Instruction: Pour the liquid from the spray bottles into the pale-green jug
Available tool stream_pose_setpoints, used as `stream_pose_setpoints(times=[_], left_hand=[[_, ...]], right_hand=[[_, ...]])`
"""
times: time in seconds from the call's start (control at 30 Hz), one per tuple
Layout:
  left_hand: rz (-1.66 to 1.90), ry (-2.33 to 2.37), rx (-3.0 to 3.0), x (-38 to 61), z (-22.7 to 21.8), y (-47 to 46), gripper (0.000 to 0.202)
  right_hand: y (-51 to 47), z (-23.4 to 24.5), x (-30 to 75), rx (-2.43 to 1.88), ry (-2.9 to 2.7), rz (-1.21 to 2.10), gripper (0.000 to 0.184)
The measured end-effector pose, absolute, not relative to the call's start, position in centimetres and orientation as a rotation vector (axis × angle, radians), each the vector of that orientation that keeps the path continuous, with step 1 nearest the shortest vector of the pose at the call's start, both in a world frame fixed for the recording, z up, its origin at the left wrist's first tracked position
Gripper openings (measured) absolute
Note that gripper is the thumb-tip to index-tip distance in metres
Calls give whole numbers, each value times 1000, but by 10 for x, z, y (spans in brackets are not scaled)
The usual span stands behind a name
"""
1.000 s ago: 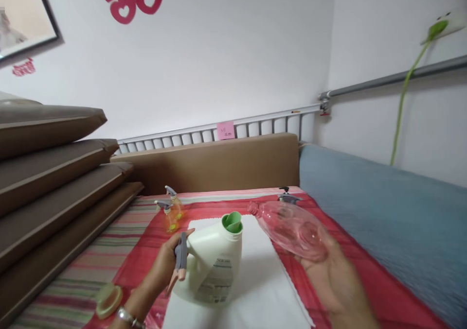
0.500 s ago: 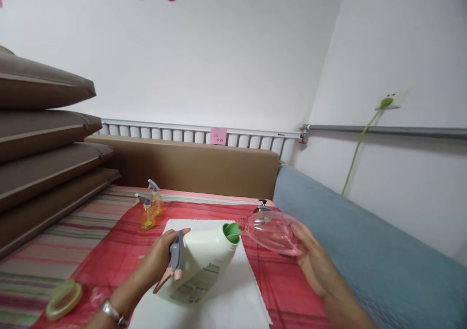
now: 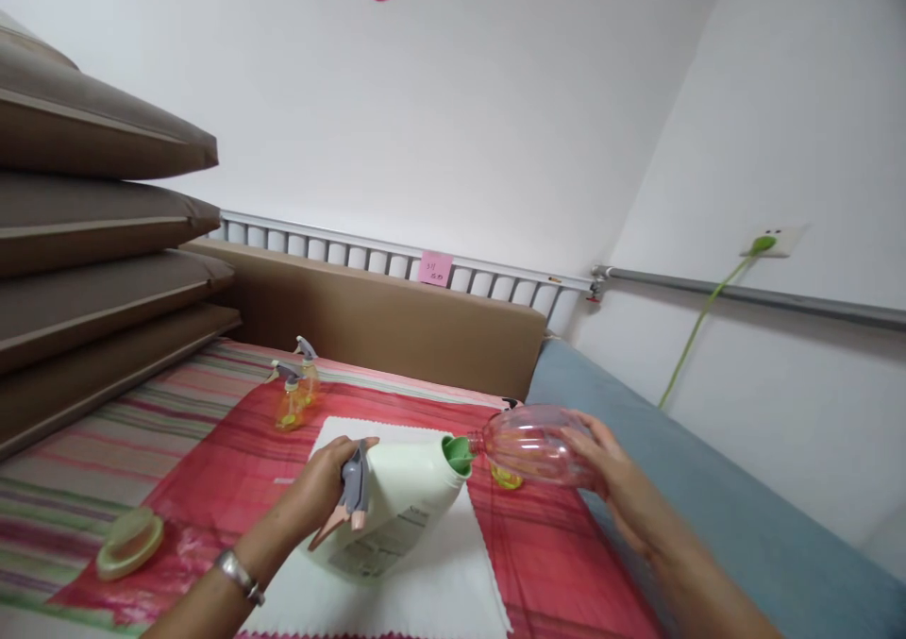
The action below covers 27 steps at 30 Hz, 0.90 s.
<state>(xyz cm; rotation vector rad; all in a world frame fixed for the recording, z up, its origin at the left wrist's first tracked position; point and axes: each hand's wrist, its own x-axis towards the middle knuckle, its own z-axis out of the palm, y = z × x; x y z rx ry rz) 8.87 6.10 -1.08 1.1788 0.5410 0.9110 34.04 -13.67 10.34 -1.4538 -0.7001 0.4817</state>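
My left hand (image 3: pixel 332 474) is closed at the upper side of a pale green detergent jug (image 3: pixel 411 474), which tilts to the right over a white cloth (image 3: pixel 453 573). A grey-and-peach spray trigger head (image 3: pixel 356 488) is at its fingers, against the jug. My right hand (image 3: pixel 601 455) is wrapped round the base of a clear pinkish plastic bottle (image 3: pixel 534 443), held nearly level. The bottle's neck meets the jug's green pouring spout (image 3: pixel 459 455). Whether liquid is flowing I cannot tell. Partly hidden behind the clear bottle stands another bottle with yellow liquid (image 3: pixel 507 478) and a dark top.
Two spray bottles (image 3: pixel 290 408) with yellow liquid stand at the back left. A round pale green lid (image 3: pixel 130 545) lies at the front left on a red cloth (image 3: pixel 212 469). Stacked brown cushions (image 3: pixel 106 214) rise at left; a blue padded edge (image 3: pixel 679 488) runs along the right.
The camera view has tilted and shifted slightly. Both hands still hold the jug and the clear bottle mouth to mouth; the yellow liquid behind the clear bottle has come into view.
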Motion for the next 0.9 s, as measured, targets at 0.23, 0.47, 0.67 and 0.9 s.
stream_pose_setpoints(times=[0.23, 0.47, 0.67, 0.9], left_hand=[[708, 532, 1198, 88, -9, 60, 27], [738, 529, 1193, 88, -5, 57, 31], [736, 521, 1176, 85, -10, 60, 31], [764, 530, 1171, 74, -20, 71, 42]], right_hand=[[-130, 117, 337, -1560, -820, 398, 47], [-124, 135, 333, -1669, -949, 312, 54], [-111, 158, 315, -1891, -1243, 72, 54], [-95, 184, 273, -1935, -1790, -201, 53]])
